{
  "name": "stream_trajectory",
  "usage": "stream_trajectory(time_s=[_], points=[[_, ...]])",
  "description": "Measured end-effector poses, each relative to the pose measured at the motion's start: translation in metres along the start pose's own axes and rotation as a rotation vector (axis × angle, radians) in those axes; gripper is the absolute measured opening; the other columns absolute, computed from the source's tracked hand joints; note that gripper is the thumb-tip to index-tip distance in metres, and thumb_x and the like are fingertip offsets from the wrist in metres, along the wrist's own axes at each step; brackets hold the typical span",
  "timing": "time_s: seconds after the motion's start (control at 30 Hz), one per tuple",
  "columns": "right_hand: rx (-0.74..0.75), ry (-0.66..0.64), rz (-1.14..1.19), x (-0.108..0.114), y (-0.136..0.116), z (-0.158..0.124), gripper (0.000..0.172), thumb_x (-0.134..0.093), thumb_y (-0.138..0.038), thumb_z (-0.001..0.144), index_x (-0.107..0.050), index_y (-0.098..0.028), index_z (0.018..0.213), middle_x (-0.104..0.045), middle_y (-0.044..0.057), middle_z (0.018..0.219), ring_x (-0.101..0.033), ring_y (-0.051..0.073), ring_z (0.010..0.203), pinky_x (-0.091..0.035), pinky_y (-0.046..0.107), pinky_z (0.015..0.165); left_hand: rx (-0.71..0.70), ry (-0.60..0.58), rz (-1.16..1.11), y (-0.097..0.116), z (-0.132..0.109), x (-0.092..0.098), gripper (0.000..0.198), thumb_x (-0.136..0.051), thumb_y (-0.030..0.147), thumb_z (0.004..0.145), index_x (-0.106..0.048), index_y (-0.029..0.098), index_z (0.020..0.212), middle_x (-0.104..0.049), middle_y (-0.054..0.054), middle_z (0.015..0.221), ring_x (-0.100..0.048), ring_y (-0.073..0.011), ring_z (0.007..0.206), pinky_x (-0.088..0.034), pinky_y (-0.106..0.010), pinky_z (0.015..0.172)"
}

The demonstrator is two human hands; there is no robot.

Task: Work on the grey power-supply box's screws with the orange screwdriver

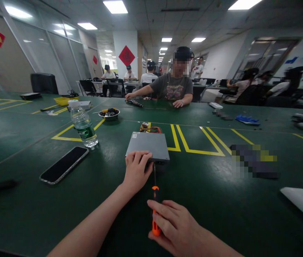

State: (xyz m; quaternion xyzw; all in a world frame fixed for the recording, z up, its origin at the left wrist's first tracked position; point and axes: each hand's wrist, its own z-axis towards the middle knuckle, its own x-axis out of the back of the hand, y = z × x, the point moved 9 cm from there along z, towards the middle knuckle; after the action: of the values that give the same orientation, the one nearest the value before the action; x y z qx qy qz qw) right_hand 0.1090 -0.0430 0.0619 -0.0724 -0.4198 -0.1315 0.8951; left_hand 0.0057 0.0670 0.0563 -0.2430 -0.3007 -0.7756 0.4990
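Observation:
A grey metal computer power supply (148, 143) lies on the green table in front of me, its bundle of coloured wires (151, 129) at the far side. My left hand (137, 170) grips its near left edge, fingers over the top and thumb at the near face. In my right hand (171, 221) is a screwdriver (155, 192) with an orange and black handle. Its shaft points away from me, and the tip meets the near face of the power supply beside my left thumb. Whatever the tip touches is too small to make out.
Left of the power supply stand a water bottle (83, 125) and a phone (64, 165). Behind them are a metal bowl (109, 115) of tools and a yellow tray (62, 101). Opposite, a person (174, 84) reaches toward a dark tool (135, 103). Blue gloves (247, 120) lie at right.

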Motion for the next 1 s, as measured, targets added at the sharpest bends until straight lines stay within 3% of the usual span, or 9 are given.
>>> stream_trajectory(time_s=[0.17, 0.37, 0.5, 0.63, 0.87, 1.0], points=[[-0.008, -0.114, -0.012, -0.004, 0.0, 0.002, 0.028, -0.041, -0.029, 0.09, -0.053, -0.014, 0.111, -0.063, 0.014, 0.107, -0.062, 0.017, 0.089, -0.05, 0.03, 0.078, -0.005, -0.008, 0.007, 0.0, 0.0, 0.0, 0.024, -0.054, 0.024, 0.08, -0.056, 0.023, 0.104, -0.057, -0.006, 0.109, -0.041, -0.0245, 0.1, -0.035, -0.039, 0.084], [0.017, 0.051, -0.034, 0.008, -0.003, 0.001, 0.015, -0.048, -0.023, 0.087, -0.057, -0.012, 0.093, -0.067, 0.014, 0.094, -0.063, 0.015, 0.085, -0.05, 0.026, 0.073, -0.008, -0.001, -0.004, 0.0, 0.0, 0.0, 0.025, -0.055, 0.023, 0.079, -0.056, 0.023, 0.104, -0.057, -0.006, 0.109, -0.041, -0.0247, 0.099, -0.035, -0.04, 0.083], [-0.03, -0.036, -0.01, -0.001, 0.001, -0.002, 0.025, -0.046, -0.033, 0.088, -0.054, -0.012, 0.099, -0.065, 0.015, 0.101, -0.063, 0.017, 0.087, -0.05, 0.028, 0.076, -0.006, 0.0, -0.004, 0.0, 0.0, -0.001, 0.024, -0.054, 0.023, 0.08, -0.056, 0.023, 0.104, -0.057, -0.006, 0.109, -0.041, -0.0252, 0.099, -0.035, -0.041, 0.083], [-0.018, -0.131, 0.002, -0.005, -0.001, 0.002, 0.029, -0.041, -0.029, 0.089, -0.052, -0.012, 0.111, -0.062, 0.015, 0.109, -0.061, 0.017, 0.094, -0.049, 0.03, 0.081, -0.011, 0.001, 0.002, 0.001, 0.0, 0.0, 0.024, -0.055, 0.024, 0.08, -0.056, 0.023, 0.103, -0.057, -0.005, 0.109, -0.041, -0.0252, 0.099, -0.035, -0.04, 0.083], [0.026, 0.09, -0.021, 0.016, -0.002, 0.002, 0.016, -0.054, -0.023, 0.083, -0.055, -0.011, 0.094, -0.065, 0.017, 0.1, -0.065, 0.016, 0.08, -0.05, 0.028, 0.074, -0.007, -0.008, -0.001, 0.0, 0.0, -0.001, 0.024, -0.055, 0.025, 0.08, -0.056, 0.023, 0.104, -0.057, -0.005, 0.109, -0.041, -0.0244, 0.099, -0.035, -0.04, 0.084], [-0.026, 0.045, -0.014, 0.008, 0.001, -0.005, 0.02, -0.054, -0.027, 0.084, -0.052, -0.013, 0.097, -0.065, 0.016, 0.103, -0.065, 0.016, 0.08, -0.051, 0.029, 0.076, -0.009, 0.002, -0.002, 0.001, 0.0, 0.0, 0.024, -0.054, 0.025, 0.08, -0.056, 0.023, 0.104, -0.057, -0.006, 0.108, -0.042, -0.025, 0.099, -0.035, -0.041, 0.084]])
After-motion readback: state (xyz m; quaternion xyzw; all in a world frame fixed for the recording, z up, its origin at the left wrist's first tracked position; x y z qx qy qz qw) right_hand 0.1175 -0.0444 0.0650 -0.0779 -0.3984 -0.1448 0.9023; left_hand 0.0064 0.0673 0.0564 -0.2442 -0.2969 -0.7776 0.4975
